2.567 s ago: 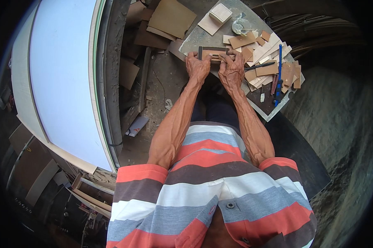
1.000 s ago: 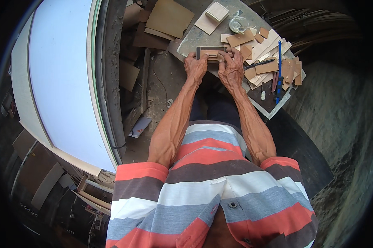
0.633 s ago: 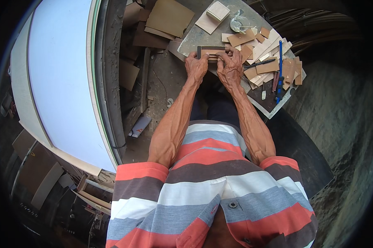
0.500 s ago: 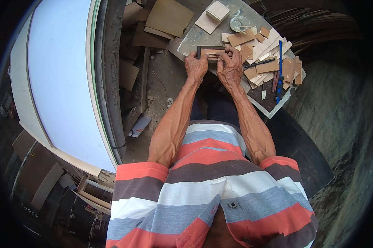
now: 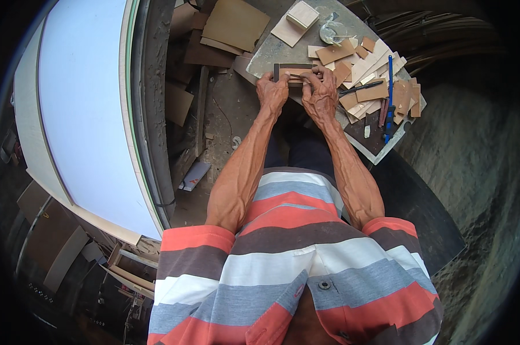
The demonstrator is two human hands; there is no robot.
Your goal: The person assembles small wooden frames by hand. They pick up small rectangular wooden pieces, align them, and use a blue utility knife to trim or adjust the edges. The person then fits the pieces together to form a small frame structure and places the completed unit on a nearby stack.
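Near the front left edge of the workbench, both my hands hold a small wooden box frame (image 5: 295,66) with dark edges and a light brown inside. My left hand (image 5: 272,92) grips its left end, the thumb pressed along the near side. My right hand (image 5: 321,95) is closed round the right end, fingers bent over it. Between the thumbs, a thin dark strip lies across the frame; whether it is a separate piece I cannot tell. Close to my right hand are a black pen (image 5: 360,87) and several thin wood offcuts (image 5: 336,53).
On the workbench (image 5: 265,56) stand a clear plastic cup (image 5: 333,33) and a small pale wood block (image 5: 302,15). A blue hacksaw-like tool (image 5: 390,98) lies at the right. A large white panel (image 5: 87,115) fills the left side. Brown boards (image 5: 235,26) lean behind.
Both hands and the box frame stay almost in place. The thumbs have shifted very slightly along its near side.
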